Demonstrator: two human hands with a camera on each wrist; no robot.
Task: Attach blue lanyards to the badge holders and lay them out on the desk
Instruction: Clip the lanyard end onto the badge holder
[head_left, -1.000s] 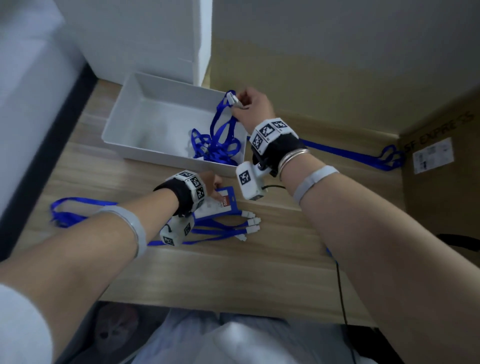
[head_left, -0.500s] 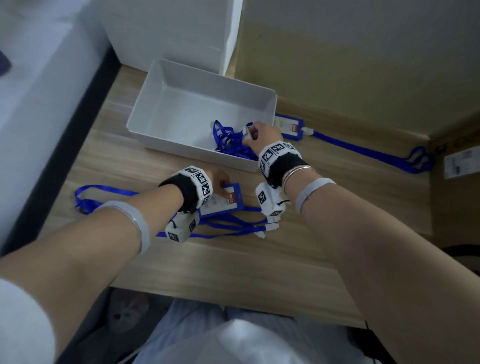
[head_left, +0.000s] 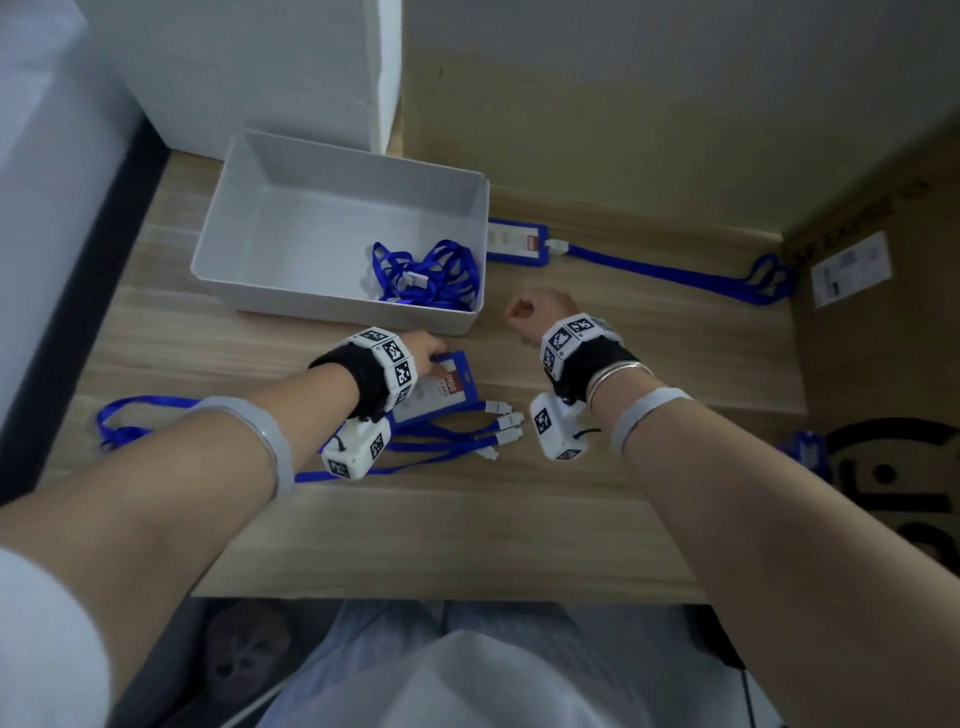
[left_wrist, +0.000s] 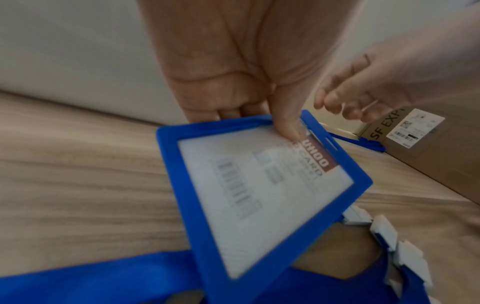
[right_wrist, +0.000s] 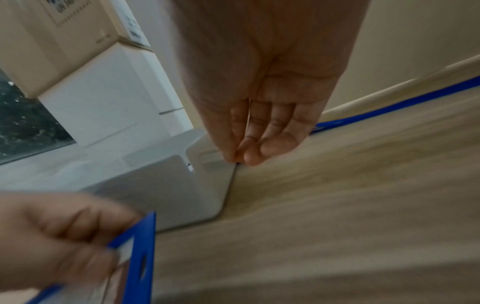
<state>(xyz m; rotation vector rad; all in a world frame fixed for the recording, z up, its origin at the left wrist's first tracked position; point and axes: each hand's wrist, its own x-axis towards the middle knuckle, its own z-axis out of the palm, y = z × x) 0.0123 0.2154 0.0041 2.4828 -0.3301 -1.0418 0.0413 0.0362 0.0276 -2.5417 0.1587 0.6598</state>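
My left hand (head_left: 432, 354) pinches a blue badge holder (head_left: 448, 385) at its slotted end and lifts it a little off the wooden desk. In the left wrist view the thumb lies on the front of the badge holder (left_wrist: 259, 195) and the fingers are behind it. Under it lie several blue lanyards with white clips (head_left: 500, 422). My right hand (head_left: 527, 314) hovers empty just right of the white tray (head_left: 332, 306), fingers loosely together (right_wrist: 241, 158). A tangle of blue lanyards (head_left: 428, 275) lies in the tray's right corner. A finished badge with its lanyard (head_left: 515, 241) lies at the back.
A cardboard box (head_left: 883, 338) stands along the right side of the desk, and a white box (head_left: 260, 78) stands behind the tray. The finished lanyard strap (head_left: 675, 270) runs along the back wall. The desk's front edge (head_left: 441, 592) is near my lap.
My right hand let the lanyard fall back into the tray and drew out to the tray's right front corner, empty. My left hand kept hold of the badge holder.
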